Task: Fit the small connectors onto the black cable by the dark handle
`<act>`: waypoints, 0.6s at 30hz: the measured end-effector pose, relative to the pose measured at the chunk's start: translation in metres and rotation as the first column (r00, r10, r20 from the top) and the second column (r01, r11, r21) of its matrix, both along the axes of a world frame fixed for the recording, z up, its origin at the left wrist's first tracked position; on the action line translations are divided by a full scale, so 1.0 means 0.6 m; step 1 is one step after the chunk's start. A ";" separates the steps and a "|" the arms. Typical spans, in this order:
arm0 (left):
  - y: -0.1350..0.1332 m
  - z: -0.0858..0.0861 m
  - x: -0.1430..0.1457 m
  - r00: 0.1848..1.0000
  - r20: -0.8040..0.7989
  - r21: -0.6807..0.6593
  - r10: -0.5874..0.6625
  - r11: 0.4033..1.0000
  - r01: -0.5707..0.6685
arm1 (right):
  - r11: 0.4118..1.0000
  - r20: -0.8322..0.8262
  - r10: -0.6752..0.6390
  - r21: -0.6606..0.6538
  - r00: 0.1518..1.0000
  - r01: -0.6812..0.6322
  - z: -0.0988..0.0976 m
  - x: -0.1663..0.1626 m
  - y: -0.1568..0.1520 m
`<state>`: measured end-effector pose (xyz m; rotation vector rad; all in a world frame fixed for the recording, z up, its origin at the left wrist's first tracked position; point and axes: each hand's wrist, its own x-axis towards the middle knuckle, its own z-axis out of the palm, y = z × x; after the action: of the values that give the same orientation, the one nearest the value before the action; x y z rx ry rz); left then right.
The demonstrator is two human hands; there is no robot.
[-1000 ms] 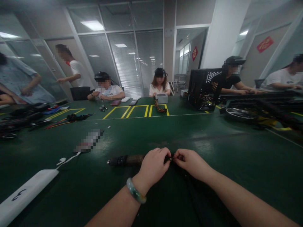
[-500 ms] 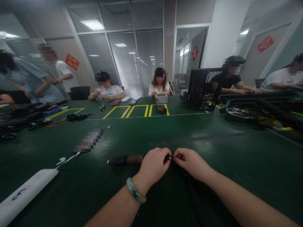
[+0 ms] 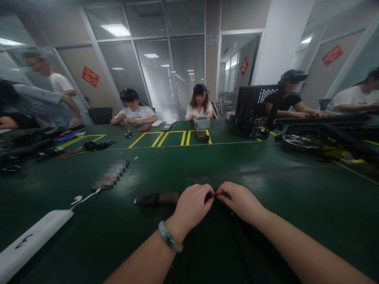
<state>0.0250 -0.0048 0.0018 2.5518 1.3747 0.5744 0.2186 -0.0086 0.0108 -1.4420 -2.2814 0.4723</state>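
Note:
My left hand [image 3: 192, 208], with a pale green bangle [image 3: 169, 236] on its wrist, and my right hand [image 3: 239, 201] meet on the green workbench [image 3: 266, 221]. Their fingertips pinch a small black connector [image 3: 213, 196], mostly hidden by my fingers. A thick black-and-brown cylindrical sleeve [image 3: 156, 199] runs left from behind my left hand. Dark cable [image 3: 237, 244] trails from my hands toward me.
A white power bank [image 3: 35, 236] with a white lead lies at lower left, beyond it a pixelated object [image 3: 111, 174]. Wire bundles [image 3: 23, 152] lie at left, a black mesh computer case [image 3: 255, 111] and metal pan [image 3: 300, 142] at right. Co-workers [image 3: 199, 103] sit around the bench.
My hands have drawn closer, with the fingertips now meeting at the connector. The standing people at the far left have moved further left.

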 end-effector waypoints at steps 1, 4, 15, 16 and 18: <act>0.000 -0.001 0.000 1.000 0.002 0.005 -0.003 1.000 0.003 | 1.000 -0.004 0.005 -0.007 1.000 -0.005 -0.002 -0.001 0.000; 0.001 -0.003 -0.001 1.000 -0.002 0.018 -0.007 1.000 0.007 | 1.000 -0.053 0.002 -0.025 0.999 -0.003 -0.008 -0.003 0.001; -0.002 0.001 0.002 1.000 -0.001 0.011 0.013 1.000 -0.013 | 0.977 -0.130 -0.092 -0.203 0.987 0.064 -0.013 -0.011 -0.007; -0.002 0.002 0.002 1.000 0.000 0.008 0.014 1.000 -0.014 | 0.975 -0.121 -0.101 -0.211 0.987 0.074 -0.013 -0.010 -0.007; -0.003 0.002 0.002 1.000 0.002 -0.001 0.016 1.000 -0.016 | 0.973 -0.093 -0.113 -0.210 0.989 0.092 -0.012 -0.009 -0.008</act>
<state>0.0261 -0.0065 0.0032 2.5413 1.3952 0.5786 0.2133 -0.0133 0.0034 -1.5842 -2.1149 0.7523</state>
